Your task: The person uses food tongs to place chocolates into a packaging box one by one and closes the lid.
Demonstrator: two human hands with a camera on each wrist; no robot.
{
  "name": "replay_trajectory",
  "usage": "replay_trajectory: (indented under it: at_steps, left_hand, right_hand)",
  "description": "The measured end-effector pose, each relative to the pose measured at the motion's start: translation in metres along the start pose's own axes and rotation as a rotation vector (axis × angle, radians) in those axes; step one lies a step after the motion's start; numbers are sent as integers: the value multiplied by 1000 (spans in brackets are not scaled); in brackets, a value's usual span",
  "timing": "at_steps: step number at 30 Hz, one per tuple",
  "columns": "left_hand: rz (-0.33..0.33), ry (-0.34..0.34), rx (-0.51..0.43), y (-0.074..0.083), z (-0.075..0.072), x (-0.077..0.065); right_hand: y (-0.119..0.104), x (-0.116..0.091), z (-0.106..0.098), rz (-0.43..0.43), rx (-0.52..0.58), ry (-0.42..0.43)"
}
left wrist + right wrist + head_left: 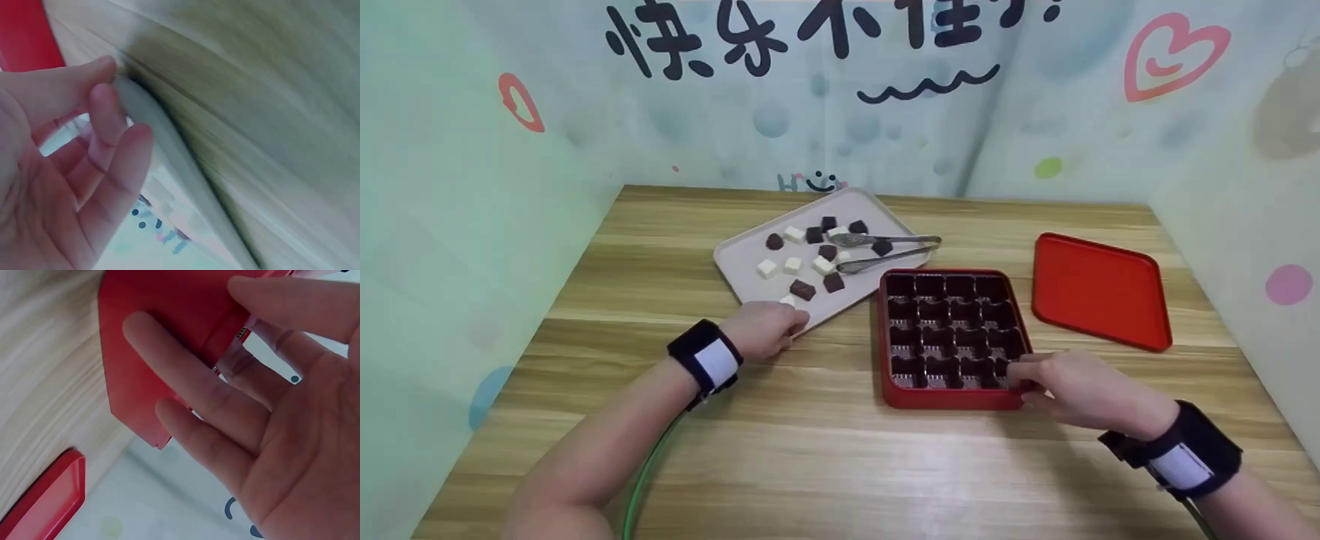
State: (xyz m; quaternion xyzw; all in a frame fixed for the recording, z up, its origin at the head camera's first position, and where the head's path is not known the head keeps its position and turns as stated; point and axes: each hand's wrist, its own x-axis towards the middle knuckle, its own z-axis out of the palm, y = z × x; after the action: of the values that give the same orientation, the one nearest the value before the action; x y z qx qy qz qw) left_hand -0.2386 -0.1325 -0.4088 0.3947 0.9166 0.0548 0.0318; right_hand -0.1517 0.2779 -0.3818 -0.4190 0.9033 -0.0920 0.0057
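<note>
My left hand [765, 328] pinches the near corner of a pale tray [742, 261], thumb and fingers at its rim [169, 135]. Dark chocolates [802, 289] and white chocolates [766, 268] lie scattered on the tray, along with metal tongs [851, 239]. To the right sits a square red box [952, 400] with a dark brown divided insert [946, 331]; no chocolates show in its compartments. My right hand [1084, 390] grips the box's near right corner, some fingers against its outer wall [129, 382] and others over the rim.
A red lid [1099, 292] lies to the right, behind my right hand. Printed curtains [885, 142] close off the back and sides of the wooden table [810, 465]. A green cable [641, 480] trails from the left wrist strap [706, 360].
</note>
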Motion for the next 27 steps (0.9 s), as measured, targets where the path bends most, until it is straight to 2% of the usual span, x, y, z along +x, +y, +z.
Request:
replay_trajectory:
  at_steps: [3, 9, 16, 20, 27]
  left_hand:
    - [32, 47, 24, 0, 1, 5]
    - [83, 89, 41, 0, 5, 16]
    - [87, 153, 95, -4, 10, 36]
    - [104, 160, 118, -2, 10, 50]
    - [142, 152, 103, 9, 9, 68]
  right_hand:
    - [-6, -3, -2, -23, 31, -10]
    - [-21, -4, -3, -60, 104, -43]
    - [-35, -2, -2, -102, 141, -73]
    - [-40, 0, -2, -137, 163, -71]
    - [-50, 5, 2, -209, 168, -85]
